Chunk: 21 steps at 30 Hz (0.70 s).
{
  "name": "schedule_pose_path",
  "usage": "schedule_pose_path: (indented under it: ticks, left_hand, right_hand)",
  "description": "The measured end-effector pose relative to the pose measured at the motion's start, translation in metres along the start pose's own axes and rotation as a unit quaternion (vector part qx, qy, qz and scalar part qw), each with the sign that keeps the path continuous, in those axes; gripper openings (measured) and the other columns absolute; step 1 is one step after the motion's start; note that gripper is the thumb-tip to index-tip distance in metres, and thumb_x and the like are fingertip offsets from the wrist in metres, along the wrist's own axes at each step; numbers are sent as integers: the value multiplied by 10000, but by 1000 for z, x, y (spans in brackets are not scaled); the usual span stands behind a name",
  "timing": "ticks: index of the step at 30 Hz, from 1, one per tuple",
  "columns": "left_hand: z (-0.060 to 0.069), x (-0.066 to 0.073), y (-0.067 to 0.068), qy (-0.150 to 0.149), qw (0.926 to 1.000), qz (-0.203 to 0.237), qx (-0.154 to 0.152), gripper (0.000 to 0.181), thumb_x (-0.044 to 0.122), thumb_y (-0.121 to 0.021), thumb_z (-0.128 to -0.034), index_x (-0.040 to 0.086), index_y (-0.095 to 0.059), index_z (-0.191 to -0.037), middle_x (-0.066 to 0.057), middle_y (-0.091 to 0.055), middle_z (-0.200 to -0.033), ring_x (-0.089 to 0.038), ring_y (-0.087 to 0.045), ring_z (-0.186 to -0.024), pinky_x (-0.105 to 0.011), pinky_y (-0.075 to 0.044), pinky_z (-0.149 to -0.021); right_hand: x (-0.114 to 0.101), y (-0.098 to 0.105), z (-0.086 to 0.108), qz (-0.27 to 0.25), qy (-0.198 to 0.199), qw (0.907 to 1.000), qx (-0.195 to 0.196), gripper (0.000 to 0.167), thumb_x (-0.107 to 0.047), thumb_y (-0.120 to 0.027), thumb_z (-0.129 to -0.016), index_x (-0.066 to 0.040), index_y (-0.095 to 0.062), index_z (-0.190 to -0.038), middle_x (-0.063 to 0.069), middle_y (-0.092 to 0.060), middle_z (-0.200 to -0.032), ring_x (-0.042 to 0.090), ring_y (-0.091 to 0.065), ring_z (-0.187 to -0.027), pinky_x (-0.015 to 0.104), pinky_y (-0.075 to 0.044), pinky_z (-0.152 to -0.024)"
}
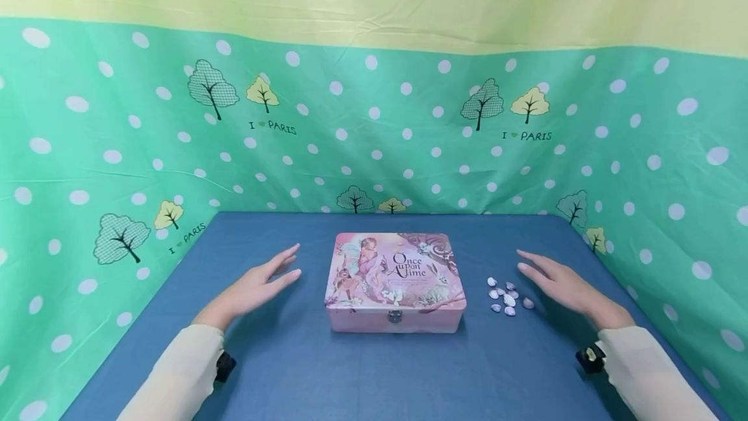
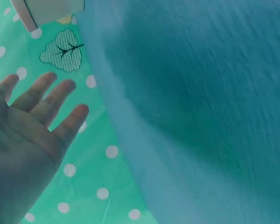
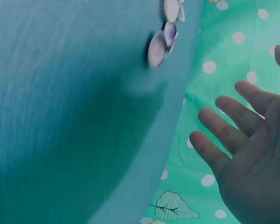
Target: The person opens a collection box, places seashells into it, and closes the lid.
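A pink tin box (image 1: 397,320) with "Once Upon A Time" on its lid and a metal clasp in front lies closed on the blue table. Several small pale shells (image 1: 510,301) lie in a loose group to its right; a few shells (image 3: 157,50) show at the top of the right wrist view. My left hand (image 1: 251,288), also in the left wrist view (image 2: 32,140), is held left of the box, fingers extended, touching nothing. My right hand (image 1: 569,288), in the right wrist view too (image 3: 252,149), hovers right of the shells, fingers extended and empty.
The blue tablecloth (image 1: 280,369) covers the table. Behind it and at both sides hangs a green and yellow curtain (image 1: 374,115) with white dots and printed trees. Part of a pale box edge (image 2: 56,10) shows at the top of the left wrist view.
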State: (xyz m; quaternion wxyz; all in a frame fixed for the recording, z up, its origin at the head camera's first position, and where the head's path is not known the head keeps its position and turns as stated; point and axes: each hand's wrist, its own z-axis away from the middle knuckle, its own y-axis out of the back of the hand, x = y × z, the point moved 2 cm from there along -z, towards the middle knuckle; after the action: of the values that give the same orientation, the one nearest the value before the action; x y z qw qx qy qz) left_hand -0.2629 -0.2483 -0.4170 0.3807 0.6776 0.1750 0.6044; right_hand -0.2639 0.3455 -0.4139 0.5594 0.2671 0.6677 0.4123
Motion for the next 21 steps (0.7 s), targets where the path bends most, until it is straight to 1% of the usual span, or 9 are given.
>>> schedule_pose_path:
  ticks: [4, 7, 10, 14, 17, 19, 21]
  left_hand:
    - [-3, 7, -5, -289, 9996, 1, 16, 718, 592, -553, -973, 274, -336, -1579, -105, -473, -1509, -351, -460, -1357, -597, -380, -1050]
    - [-5, 10, -11, -526, 9986, 20, -3, 700, 558, -578, -976, 246, -367, -1566, -97, -476, -1507, -338, -498, -1327, -571, -397, -1049]
    - [-6, 14, -17, -715, 9973, 121, -61, 689, 525, -592, -982, 217, -379, -1561, -99, -465, -1516, -342, -508, -1317, -567, -396, -1053]
    - [-7, 18, -24, -804, 9960, 337, -190, 688, 490, -621, -978, 206, -384, -1558, -116, -476, -1504, -353, -505, -1319, -565, -388, -1060]
    - [-8, 21, -30, -765, 9955, 469, -317, 705, 481, -638, -970, 225, -365, -1567, -111, -464, -1513, -352, -489, -1334, -549, -379, -1075]
    - [-8, 24, -34, -764, 9948, 506, -435, 730, 483, -641, -968, 232, -333, -1580, -105, -418, -1545, -356, -465, -1354, -550, -367, -1084]
    - [-9, 28, -37, -698, 9945, 567, -536, 767, 499, -658, -950, 266, -303, -1589, -74, -368, -1577, -346, -441, -1375, -541, -356, -1095]
  right_hand:
    - [-7, 0, 0, -12, 190, 9998, 57, 619, -476, -445, -1062, -52, -438, -1512, 266, -431, -1494, 507, -409, -1332, 675, -378, -982]
    - [-10, -1, 0, -2, 303, 9995, 84, 589, -458, -465, -1060, -51, -474, -1487, 246, -480, -1462, 481, -489, -1274, 644, -427, -951]
    - [-13, -3, -1, 22, 401, 9991, 97, 552, -432, -485, -1060, -55, -506, -1461, 226, -522, -1428, 445, -544, -1223, 617, -456, -926]
    - [-19, -4, -1, -2, 527, 9986, 76, 464, -381, -519, -1057, -76, -578, -1401, 190, -588, -1359, 358, -604, -1139, 548, -497, -882]
    - [-26, -5, -1, -66, 625, 9980, 41, 401, -350, -536, -1054, -99, -625, -1354, 161, -629, -1304, 284, -625, -1087, 486, -512, -853]
    - [-32, -6, -1, -83, 740, 9972, 28, 373, -333, -539, -1055, -108, -644, -1333, 152, -646, -1278, 250, -632, -1059, 458, -517, -839]
    - [-38, -8, -2, -105, 852, 9963, 29, 347, -313, -541, -1056, -120, -654, -1321, 146, -653, -1269, 225, -635, -1054, 435, -524, -838]
